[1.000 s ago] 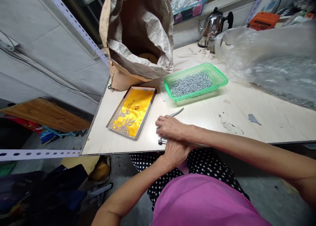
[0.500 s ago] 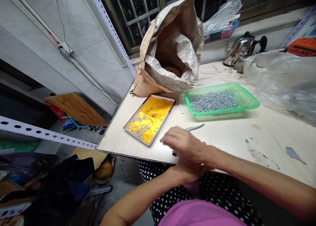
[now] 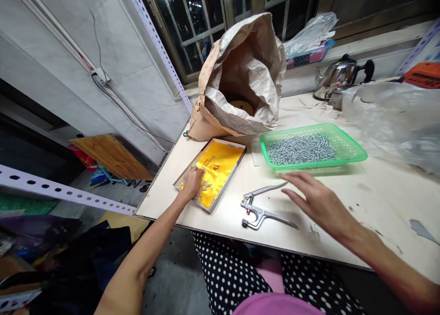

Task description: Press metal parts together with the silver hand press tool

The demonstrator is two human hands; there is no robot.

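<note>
My left hand point(image 3: 193, 182) reaches down into a shallow box point(image 3: 222, 186) with a yellow lining, fingers bunched over small silver metal pieces point(image 3: 206, 186). What its fingertips grip is hidden. Above the table, my right hand point(image 3: 311, 193) is open, fingers stretched toward the left, holding nothing. It is close to the front rim of a green plastic basket point(image 3: 347, 157) that holds many small silver metal pieces point(image 3: 302, 149). Between my hands, grey metal snap pliers point(image 3: 256, 212) lie on the table with handles apart; a spring and a small red part show near the jaws.
A large paper sack point(image 3: 209, 118), its mouth open, stands behind the box. At the back right are a metal kettle point(image 3: 338, 79) and clear plastic bags point(image 3: 395, 118). A grey scrap point(image 3: 422, 230) lies at right. The table's front edge runs along my lap.
My hands were together over the table's front, covering most of the pliers. They have parted: the left moved into the box, the right moved right. The pliers now lie uncovered.
</note>
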